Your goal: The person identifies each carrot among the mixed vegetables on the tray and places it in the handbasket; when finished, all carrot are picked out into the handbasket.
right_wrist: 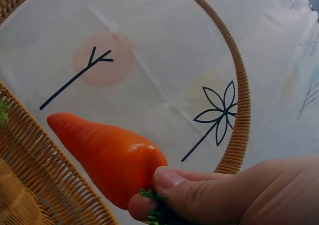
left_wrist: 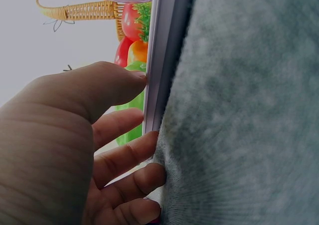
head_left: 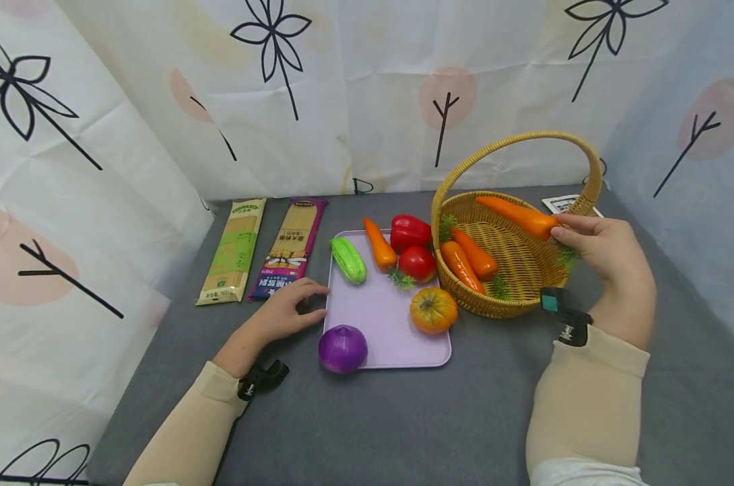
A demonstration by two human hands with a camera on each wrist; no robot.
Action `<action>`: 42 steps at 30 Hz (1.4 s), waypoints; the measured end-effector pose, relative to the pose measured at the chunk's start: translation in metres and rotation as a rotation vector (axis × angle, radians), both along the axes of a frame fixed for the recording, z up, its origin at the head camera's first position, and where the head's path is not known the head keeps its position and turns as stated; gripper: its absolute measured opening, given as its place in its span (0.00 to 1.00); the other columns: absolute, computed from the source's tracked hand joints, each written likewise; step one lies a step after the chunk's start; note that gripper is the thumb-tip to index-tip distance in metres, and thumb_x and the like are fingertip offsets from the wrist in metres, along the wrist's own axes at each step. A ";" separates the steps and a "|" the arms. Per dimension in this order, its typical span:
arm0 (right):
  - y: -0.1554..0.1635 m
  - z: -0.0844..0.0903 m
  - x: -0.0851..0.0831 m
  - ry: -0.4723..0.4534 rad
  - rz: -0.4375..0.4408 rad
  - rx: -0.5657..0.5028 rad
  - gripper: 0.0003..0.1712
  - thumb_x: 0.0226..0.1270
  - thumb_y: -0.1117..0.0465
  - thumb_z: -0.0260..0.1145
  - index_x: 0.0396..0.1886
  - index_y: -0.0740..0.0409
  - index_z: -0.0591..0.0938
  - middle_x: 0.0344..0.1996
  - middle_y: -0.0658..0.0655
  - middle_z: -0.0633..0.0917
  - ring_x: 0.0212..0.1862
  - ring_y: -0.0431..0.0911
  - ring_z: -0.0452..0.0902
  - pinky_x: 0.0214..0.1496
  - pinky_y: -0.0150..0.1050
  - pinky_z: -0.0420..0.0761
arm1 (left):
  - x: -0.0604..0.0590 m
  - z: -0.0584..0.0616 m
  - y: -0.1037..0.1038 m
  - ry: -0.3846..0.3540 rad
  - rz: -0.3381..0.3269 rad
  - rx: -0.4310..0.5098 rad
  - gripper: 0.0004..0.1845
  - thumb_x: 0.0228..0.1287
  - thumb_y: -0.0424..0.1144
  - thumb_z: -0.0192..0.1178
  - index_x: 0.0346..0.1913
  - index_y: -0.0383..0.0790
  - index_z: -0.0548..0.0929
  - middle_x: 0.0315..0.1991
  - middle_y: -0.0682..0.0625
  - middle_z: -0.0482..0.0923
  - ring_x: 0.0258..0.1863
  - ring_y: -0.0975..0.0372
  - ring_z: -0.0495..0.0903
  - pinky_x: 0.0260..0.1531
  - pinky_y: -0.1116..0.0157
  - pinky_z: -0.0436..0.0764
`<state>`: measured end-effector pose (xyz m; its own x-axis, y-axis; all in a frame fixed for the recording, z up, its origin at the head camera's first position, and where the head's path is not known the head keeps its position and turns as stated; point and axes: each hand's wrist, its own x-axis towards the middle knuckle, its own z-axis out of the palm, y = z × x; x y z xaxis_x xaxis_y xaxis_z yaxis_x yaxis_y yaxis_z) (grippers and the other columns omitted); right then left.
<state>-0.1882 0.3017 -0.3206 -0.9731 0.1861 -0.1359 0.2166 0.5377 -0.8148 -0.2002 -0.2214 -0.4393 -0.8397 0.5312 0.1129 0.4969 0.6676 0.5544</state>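
Note:
My right hand [head_left: 600, 246] pinches a carrot [right_wrist: 114, 157] near its leafy end, above the right side of a wicker basket [head_left: 525, 266]. Two more carrots [head_left: 477, 254] lie inside that basket. At the left edge of a lilac tray [head_left: 385, 324] is my left hand [head_left: 284, 310], its thumb and fingertips by the rim and nothing held. On the tray are a green cucumber-like vegetable [head_left: 348, 260], another carrot [head_left: 380, 246], a red pepper [head_left: 410, 231], a tomato [head_left: 417, 264] and a small orange pumpkin [head_left: 433, 310]. A purple onion [head_left: 343, 349] sits at its lower left corner.
Two flat packets of noodles, one green [head_left: 233, 253] and one purple [head_left: 290, 246], lie left of the tray. The basket's tall handle [head_left: 518, 138] arches over it. Behind the basket lies a white card [head_left: 564, 204]. Patterned white cloth [head_left: 367, 101] walls the grey table.

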 end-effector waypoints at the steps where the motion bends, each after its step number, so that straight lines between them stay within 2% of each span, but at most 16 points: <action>1: -0.001 -0.002 -0.002 -0.007 0.012 0.017 0.44 0.56 0.33 0.60 0.67 0.52 0.69 0.64 0.63 0.66 0.65 0.59 0.55 0.62 0.63 0.53 | 0.000 0.000 0.000 0.001 -0.002 0.001 0.22 0.60 0.53 0.62 0.56 0.54 0.78 0.46 0.60 0.74 0.39 0.65 0.70 0.40 0.64 0.75; 4: -0.005 -0.007 -0.008 -0.020 0.044 0.082 0.42 0.59 0.35 0.60 0.67 0.54 0.69 0.63 0.66 0.68 0.63 0.61 0.57 0.59 0.64 0.56 | 0.000 0.000 0.000 -0.001 -0.006 -0.001 0.22 0.60 0.53 0.62 0.57 0.53 0.78 0.46 0.59 0.74 0.39 0.65 0.70 0.40 0.63 0.75; 8: -0.011 -0.011 -0.014 -0.038 0.101 0.181 0.37 0.64 0.39 0.59 0.66 0.56 0.71 0.60 0.67 0.69 0.55 0.60 0.62 0.50 0.57 0.66 | -0.001 0.001 -0.001 -0.007 -0.006 -0.011 0.22 0.61 0.54 0.61 0.57 0.54 0.78 0.47 0.59 0.73 0.40 0.65 0.70 0.41 0.63 0.75; 11: -0.016 -0.014 -0.018 -0.051 0.137 0.224 0.34 0.65 0.41 0.59 0.64 0.57 0.72 0.58 0.67 0.69 0.52 0.59 0.63 0.46 0.53 0.68 | -0.001 0.002 0.000 -0.008 -0.008 -0.009 0.22 0.61 0.53 0.61 0.57 0.53 0.78 0.47 0.59 0.74 0.40 0.64 0.70 0.41 0.63 0.75; 16: -0.020 -0.017 -0.024 -0.091 0.221 0.246 0.33 0.67 0.46 0.60 0.64 0.61 0.71 0.58 0.69 0.70 0.53 0.60 0.64 0.51 0.56 0.68 | -0.001 0.001 0.001 -0.012 0.009 0.003 0.21 0.61 0.52 0.62 0.56 0.53 0.78 0.46 0.59 0.74 0.40 0.65 0.70 0.41 0.63 0.75; 21: -0.023 -0.016 -0.025 -0.147 0.320 0.277 0.33 0.68 0.48 0.60 0.64 0.65 0.69 0.59 0.71 0.70 0.58 0.63 0.63 0.57 0.61 0.63 | -0.001 0.000 0.001 -0.021 0.025 0.006 0.22 0.61 0.54 0.61 0.57 0.54 0.78 0.47 0.61 0.74 0.41 0.66 0.70 0.43 0.63 0.75; 25: -0.025 -0.014 -0.024 -0.181 0.353 0.286 0.34 0.67 0.48 0.60 0.64 0.66 0.68 0.60 0.72 0.69 0.57 0.63 0.64 0.56 0.61 0.66 | -0.001 0.000 0.001 -0.018 0.017 0.006 0.22 0.61 0.54 0.61 0.57 0.54 0.78 0.47 0.60 0.74 0.41 0.66 0.70 0.43 0.63 0.75; 31: -0.028 -0.005 -0.019 -0.165 0.324 0.306 0.41 0.67 0.38 0.54 0.66 0.65 0.66 0.57 0.70 0.72 0.50 0.59 0.71 0.47 0.54 0.73 | -0.001 -0.001 0.001 -0.012 0.008 0.003 0.22 0.61 0.54 0.61 0.57 0.53 0.78 0.47 0.59 0.74 0.41 0.65 0.70 0.42 0.63 0.75; 37: -0.035 0.014 -0.008 -0.076 0.261 0.303 0.46 0.63 0.30 0.50 0.68 0.60 0.65 0.60 0.68 0.70 0.56 0.61 0.67 0.53 0.61 0.68 | -0.002 0.000 0.001 0.006 -0.015 -0.005 0.22 0.61 0.53 0.61 0.57 0.52 0.78 0.47 0.57 0.74 0.40 0.64 0.70 0.40 0.62 0.75; 42: -0.042 0.030 0.005 0.036 0.211 0.286 0.46 0.60 0.28 0.50 0.66 0.56 0.69 0.61 0.65 0.70 0.57 0.61 0.66 0.52 0.61 0.67 | -0.001 0.000 0.001 0.001 -0.011 -0.001 0.22 0.62 0.53 0.61 0.57 0.51 0.78 0.47 0.57 0.74 0.40 0.64 0.70 0.41 0.62 0.75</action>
<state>-0.1833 0.2594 -0.2910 -0.9974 0.0057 -0.0719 0.0499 0.7748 -0.6302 -0.2014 -0.2205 -0.4393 -0.8336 0.5407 0.1130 0.5048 0.6627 0.5531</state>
